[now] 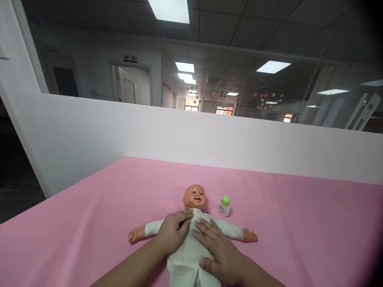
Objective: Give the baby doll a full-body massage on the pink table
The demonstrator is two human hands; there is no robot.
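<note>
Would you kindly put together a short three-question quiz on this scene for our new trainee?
1. True or false: both hands lie flat on the doll's chest.
2. Which cap colour does the small bottle have? A) red B) green C) blue
3. Fill in: the doll lies on its back on a ______ sheet.

Key
1. True: the left hand and right hand rest open on its white garment.
2. B: green; the bottle stands upright beside the doll's head.
3. Pink.
</note>
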